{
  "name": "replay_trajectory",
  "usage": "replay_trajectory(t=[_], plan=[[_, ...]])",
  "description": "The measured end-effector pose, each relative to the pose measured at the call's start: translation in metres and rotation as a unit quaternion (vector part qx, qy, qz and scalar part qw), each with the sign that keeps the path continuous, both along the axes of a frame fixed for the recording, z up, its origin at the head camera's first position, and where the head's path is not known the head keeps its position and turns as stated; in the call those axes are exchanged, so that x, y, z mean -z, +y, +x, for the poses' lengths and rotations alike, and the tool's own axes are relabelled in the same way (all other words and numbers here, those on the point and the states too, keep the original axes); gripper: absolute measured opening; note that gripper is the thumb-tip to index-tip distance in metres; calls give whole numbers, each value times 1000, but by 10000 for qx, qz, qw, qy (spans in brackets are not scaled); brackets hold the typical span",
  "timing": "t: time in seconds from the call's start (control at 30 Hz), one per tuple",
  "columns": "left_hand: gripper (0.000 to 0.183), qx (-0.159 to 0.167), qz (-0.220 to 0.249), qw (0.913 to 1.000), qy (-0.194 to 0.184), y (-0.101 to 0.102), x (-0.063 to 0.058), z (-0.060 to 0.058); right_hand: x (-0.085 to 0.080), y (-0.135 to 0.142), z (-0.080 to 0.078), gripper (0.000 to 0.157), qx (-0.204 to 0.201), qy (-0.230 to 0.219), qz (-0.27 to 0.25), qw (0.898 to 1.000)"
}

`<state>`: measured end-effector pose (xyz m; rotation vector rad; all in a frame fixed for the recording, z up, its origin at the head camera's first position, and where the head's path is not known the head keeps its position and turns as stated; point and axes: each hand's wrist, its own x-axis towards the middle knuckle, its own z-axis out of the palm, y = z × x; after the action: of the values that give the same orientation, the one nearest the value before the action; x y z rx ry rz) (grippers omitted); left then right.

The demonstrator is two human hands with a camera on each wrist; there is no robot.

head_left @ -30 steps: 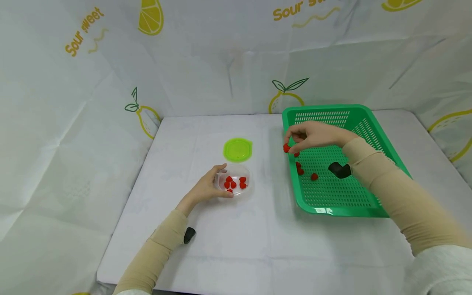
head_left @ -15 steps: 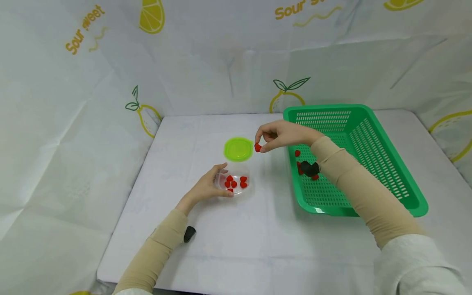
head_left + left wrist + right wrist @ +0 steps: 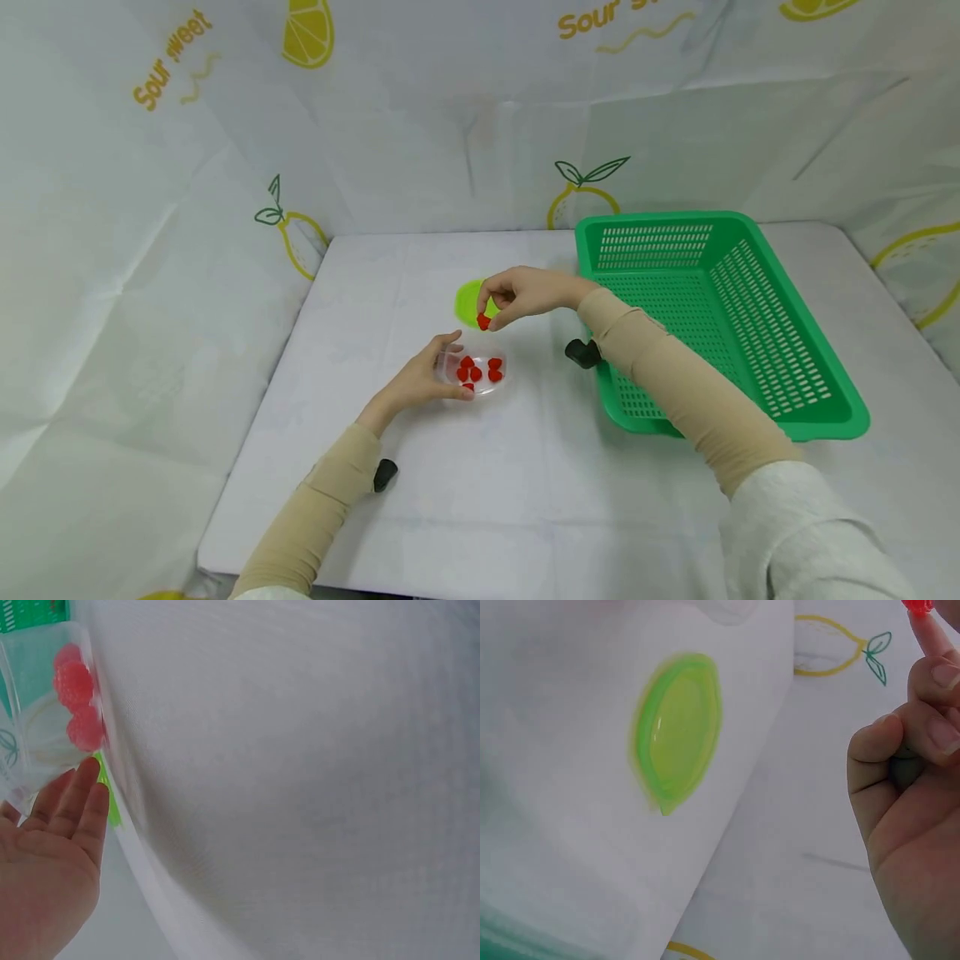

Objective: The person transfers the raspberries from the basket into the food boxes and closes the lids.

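Currently: left hand (image 3: 414, 380), half-curled round clear cup (image 3: 484, 358), six red berries (image 3: 476, 374) visible inside; green lid (image 3: 467, 307) just beyond; lone berry (image 3: 483, 322), pinched in right hand (image 3: 527, 292), near cup; green basket (image 3: 690, 298), far right. Step, seemingly: filling cup. Next move likely calls for lowering berry over cup, then release.

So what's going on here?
A person is handling red berries with bare hands. The right hand pinches a red berry in the air, while the left hand holds a clear tub with several more berries inside. A lime-green lid lies nearby, and a green basket stands to the right.
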<state>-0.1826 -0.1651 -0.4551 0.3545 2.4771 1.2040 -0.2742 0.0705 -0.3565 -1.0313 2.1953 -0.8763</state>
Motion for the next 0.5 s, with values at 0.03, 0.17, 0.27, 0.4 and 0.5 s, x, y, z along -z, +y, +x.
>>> replay_trajectory(t=[0.03, 0.17, 0.27, 0.4, 0.5], plan=[[96, 7, 13, 10000, -16, 0, 0, 0, 2, -2, 0, 22, -53, -30, 46, 10000], [97, 10, 9, 10000, -58, -1, 3, 1, 12, -9, -2, 21, -217, -170, 173, 9995], [97, 11, -5, 10000, -68, -1, 2, 0, 18, -12, -4, 20, -277, -260, 211, 9991], [98, 57, -23, 10000, -59, -1, 1, -1, 26, -14, -7, 20, -355, -329, 281, 9984], [99, 98, -30, 9999, -75, -2, 1, -1, 32, -15, -8, 20, -448, -377, 360, 9976]])
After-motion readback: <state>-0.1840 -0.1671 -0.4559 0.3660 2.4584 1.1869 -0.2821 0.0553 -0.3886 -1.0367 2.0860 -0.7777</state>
